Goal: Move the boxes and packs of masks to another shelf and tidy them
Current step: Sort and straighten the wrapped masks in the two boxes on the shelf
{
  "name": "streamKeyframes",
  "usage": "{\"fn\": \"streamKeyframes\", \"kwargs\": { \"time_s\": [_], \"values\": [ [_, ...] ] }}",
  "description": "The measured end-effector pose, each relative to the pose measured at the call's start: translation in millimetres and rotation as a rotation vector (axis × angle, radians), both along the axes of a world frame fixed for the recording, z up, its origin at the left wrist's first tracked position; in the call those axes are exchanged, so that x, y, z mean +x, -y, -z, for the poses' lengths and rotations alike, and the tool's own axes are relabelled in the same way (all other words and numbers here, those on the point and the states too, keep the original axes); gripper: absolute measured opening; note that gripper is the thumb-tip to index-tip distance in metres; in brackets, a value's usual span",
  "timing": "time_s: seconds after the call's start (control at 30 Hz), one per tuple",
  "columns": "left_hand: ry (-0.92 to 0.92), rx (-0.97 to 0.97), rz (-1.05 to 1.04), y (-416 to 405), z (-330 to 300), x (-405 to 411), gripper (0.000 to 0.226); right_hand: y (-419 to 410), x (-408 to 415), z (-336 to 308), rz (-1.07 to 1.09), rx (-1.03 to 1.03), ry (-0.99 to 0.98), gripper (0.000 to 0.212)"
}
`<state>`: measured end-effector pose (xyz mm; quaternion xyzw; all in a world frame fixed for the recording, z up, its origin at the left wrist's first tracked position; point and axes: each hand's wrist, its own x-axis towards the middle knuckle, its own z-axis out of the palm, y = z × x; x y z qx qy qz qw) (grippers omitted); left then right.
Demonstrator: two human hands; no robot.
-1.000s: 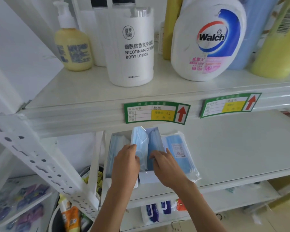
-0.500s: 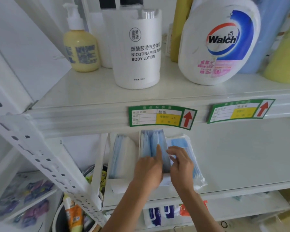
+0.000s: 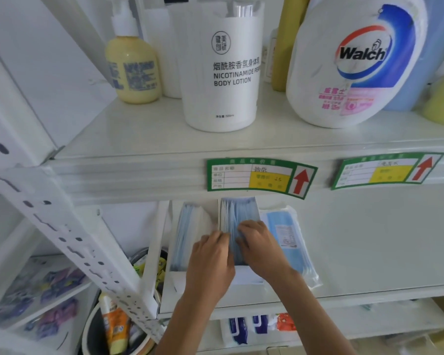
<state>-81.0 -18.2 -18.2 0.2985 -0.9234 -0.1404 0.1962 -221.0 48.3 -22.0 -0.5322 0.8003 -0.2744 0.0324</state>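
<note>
On the middle shelf (image 3: 369, 252) stand two open white boxes of blue masks. The left box (image 3: 187, 234) leans to the left, and the right box (image 3: 237, 211) stands beside it. A clear plastic pack of blue masks (image 3: 285, 234) lies flat just to the right of them. My left hand (image 3: 210, 262) and my right hand (image 3: 262, 247) both press on the blue masks in the right box, fingers bent onto the stack. The front of that box is hidden by my hands.
The upper shelf carries a yellow pump bottle (image 3: 133, 67), a white body lotion bottle (image 3: 221, 70) and a Walch jug (image 3: 354, 62). Green price tags (image 3: 259, 176) sit on the shelf edge. A perforated upright (image 3: 69, 239) runs at left, above a bucket (image 3: 108, 329) of goods.
Both hands went from parting the loose masks to pushing them down into the right box, so the stack now sits straight. The view shifted closer.
</note>
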Motion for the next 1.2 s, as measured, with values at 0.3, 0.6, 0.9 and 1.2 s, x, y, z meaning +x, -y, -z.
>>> {"fn": "streamKeyframes", "kwargs": {
  "time_s": [0.3,0.6,0.9,1.2],
  "values": [
    [0.0,-0.016,-0.02,-2.7,10.0,2.8,0.023,-0.8,0.1,5.9,-0.011,-0.063,0.039,0.031],
    [0.03,0.085,-0.102,1.9,1.1,-0.4,0.032,-7.8,0.4,12.8,0.034,-0.169,0.032,0.044],
    [0.229,-0.044,-0.126,7.4,-5.2,-9.9,0.036,-6.3,1.5,19.6,0.074,-0.184,0.064,0.028],
    [0.076,0.08,-0.182,10.6,-4.6,-10.0,0.018,-5.7,2.3,22.2,0.066,-0.166,-0.027,0.016]
  ]
}}
